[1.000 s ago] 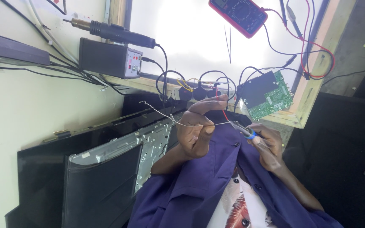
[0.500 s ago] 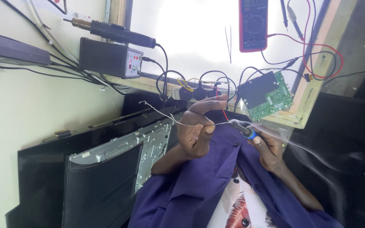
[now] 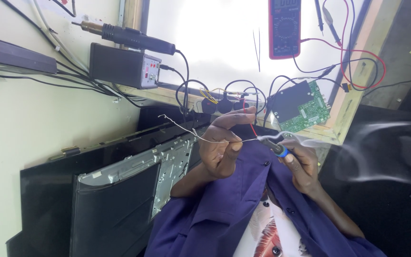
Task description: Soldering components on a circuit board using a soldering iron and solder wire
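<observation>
My left hand (image 3: 222, 150) pinches a thin silvery solder wire (image 3: 191, 133) that curls off to the left. Gripped in my right hand (image 3: 303, 164) is a soldering iron (image 3: 276, 147) with a blue collar, its tip touching the wire's end between the two hands. A thin red wire (image 3: 252, 124) runs up from that spot. White smoke (image 3: 381, 143) drifts to the right of the iron. Both forearms come out of purple sleeves (image 3: 224, 214).
A red multimeter (image 3: 284, 28) with leads lies on the bright bench, with a green circuit board (image 3: 303, 105), tweezers (image 3: 257, 47), a black soldering station box (image 3: 124, 66) and a black handpiece (image 3: 136, 39). A black screen with its metal back panel (image 3: 120, 190) stands at left.
Smoke now spreads to the right of the iron tip. The view has turned, so the multimeter looks upright instead of tilted. Both hands stay together on wire and iron.
</observation>
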